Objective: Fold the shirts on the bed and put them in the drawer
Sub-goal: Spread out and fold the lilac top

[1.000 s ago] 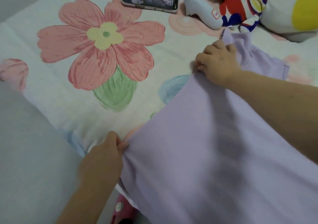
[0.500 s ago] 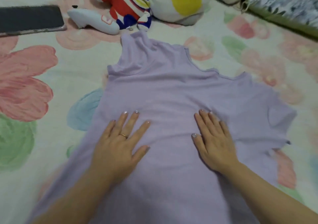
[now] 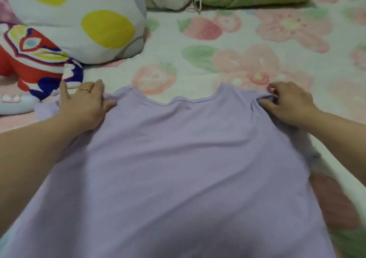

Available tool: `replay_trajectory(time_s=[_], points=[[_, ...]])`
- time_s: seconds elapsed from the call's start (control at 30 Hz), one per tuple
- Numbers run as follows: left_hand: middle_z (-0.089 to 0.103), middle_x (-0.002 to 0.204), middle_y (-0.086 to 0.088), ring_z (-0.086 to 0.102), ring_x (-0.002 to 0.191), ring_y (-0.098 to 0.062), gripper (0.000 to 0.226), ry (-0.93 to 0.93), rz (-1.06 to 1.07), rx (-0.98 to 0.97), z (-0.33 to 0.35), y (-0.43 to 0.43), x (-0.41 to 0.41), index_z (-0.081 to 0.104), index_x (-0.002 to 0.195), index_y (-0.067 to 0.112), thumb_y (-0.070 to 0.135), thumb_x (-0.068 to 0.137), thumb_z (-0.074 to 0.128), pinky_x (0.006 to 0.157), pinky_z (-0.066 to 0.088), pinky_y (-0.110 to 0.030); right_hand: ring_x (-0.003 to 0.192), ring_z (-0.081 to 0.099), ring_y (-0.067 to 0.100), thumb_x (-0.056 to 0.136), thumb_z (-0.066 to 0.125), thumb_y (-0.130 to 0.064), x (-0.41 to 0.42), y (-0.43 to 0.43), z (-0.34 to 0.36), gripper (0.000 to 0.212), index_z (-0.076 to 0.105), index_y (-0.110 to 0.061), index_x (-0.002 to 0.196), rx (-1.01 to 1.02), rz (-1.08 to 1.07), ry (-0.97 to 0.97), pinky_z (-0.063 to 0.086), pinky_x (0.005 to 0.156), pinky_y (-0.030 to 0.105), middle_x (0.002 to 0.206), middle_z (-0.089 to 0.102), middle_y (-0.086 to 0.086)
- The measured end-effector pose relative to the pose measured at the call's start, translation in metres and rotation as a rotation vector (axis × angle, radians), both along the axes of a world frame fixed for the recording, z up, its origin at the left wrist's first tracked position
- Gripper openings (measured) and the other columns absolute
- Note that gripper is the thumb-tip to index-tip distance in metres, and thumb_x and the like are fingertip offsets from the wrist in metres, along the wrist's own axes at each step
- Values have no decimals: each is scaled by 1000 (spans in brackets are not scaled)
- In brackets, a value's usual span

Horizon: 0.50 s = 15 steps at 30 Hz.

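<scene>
Flattening step: lilac knit shirt [image 3: 178, 158] on floral bed [image 3: 174, 40]. Right hand [image 3: 287, 103] pinches one shoulder, left hand [image 3: 85, 105] curls fingers [image 3: 111, 102] over the other. Next, probably: fold sides in.

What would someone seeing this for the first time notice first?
The big lilac shirt lies spread flat across the near half of the floral bedspread, neckline away from the camera. The left hand holds its left shoulder and the right hand pinches the right one. Behind the left hand sits a bright red, white and blue plush toy against a yellow-spotted pillow.
</scene>
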State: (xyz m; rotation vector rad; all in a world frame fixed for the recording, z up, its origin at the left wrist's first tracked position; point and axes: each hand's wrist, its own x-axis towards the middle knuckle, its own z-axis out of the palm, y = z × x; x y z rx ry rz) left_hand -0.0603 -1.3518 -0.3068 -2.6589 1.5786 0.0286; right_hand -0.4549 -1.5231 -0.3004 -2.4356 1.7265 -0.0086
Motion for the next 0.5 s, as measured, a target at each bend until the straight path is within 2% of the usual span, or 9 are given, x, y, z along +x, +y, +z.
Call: replay_trajectory(time_s=[0.03, 0.07, 0.13, 0.2, 0.27, 0.33, 0.4, 0.47, 0.5], points=[[50, 125, -27, 42, 120, -38, 53, -30, 7, 4, -1, -1, 5, 46, 121, 2, 46, 91, 43, 104, 21, -54, 104, 51, 40, 88, 52, -41, 2, -2, -3, 34, 52, -10, 99, -4, 59, 11, 40, 80, 43, 111, 57, 25], [56, 109, -29, 51, 104, -42, 50, -57, -4, -26, -1, 0, 11, 50, 104, 3, 50, 89, 45, 89, 36, -52, 97, 53, 41, 90, 49, -40, 1, -2, -5, 29, 46, -12, 89, -10, 101, 17, 39, 71, 41, 104, 58, 28], [57, 79, -25, 55, 75, -40, 45, -47, -43, -105, 2, 5, 25, 42, 82, 9, 54, 88, 42, 65, 43, -45, 86, 56, 43, 92, 43, -42, -9, -3, -6, 27, 36, -17, 84, -115, 111, 19, 32, 61, 37, 94, 58, 32], [50, 66, -19, 52, 63, -38, 44, -39, -9, -153, 7, 12, 38, 39, 82, 11, 54, 90, 34, 62, 47, -49, 82, 57, 46, 93, 39, -45, -22, -6, -3, 30, 41, -15, 89, -238, 20, 42, 31, 61, 37, 91, 57, 36], [52, 74, -24, 53, 69, -42, 39, -64, 61, -144, 6, 17, 40, 44, 91, 9, 46, 91, 33, 68, 48, -55, 88, 56, 47, 93, 39, -45, -28, -7, -1, 35, 46, -10, 97, -268, -55, 107, 34, 65, 40, 97, 57, 35], [53, 93, -33, 52, 85, -48, 38, -138, 150, -191, 2, 12, 27, 45, 103, 1, 38, 93, 39, 80, 44, -58, 99, 51, 47, 93, 44, -39, -21, -1, 5, 37, 50, -5, 108, -281, -125, 105, 38, 77, 46, 108, 53, 34], [47, 114, -35, 44, 106, -49, 42, -167, 151, -361, 6, 4, -9, 41, 114, -3, 33, 91, 45, 93, 33, -56, 106, 46, 46, 90, 49, -29, 3, 21, 12, 39, 50, -1, 116, -403, -103, -54, 35, 85, 50, 115, 49, 32], [41, 134, -25, 35, 126, -42, 52, -43, -55, -490, 10, 3, -62, 42, 124, 6, 40, 86, 42, 101, 21, -52, 106, 50, 44, 86, 44, -29, 42, 69, 14, 42, 54, -1, 117, -418, 80, -309, 39, 85, 49, 115, 53, 29], [36, 143, -19, 29, 133, -37, 59, 51, -187, -451, 7, 4, -90, 41, 132, 13, 48, 84, 36, 105, 16, -51, 110, 52, 42, 86, 39, -32, 63, 93, 10, 47, 55, -2, 119, -340, 219, -410, 41, 89, 47, 119, 54, 26]])
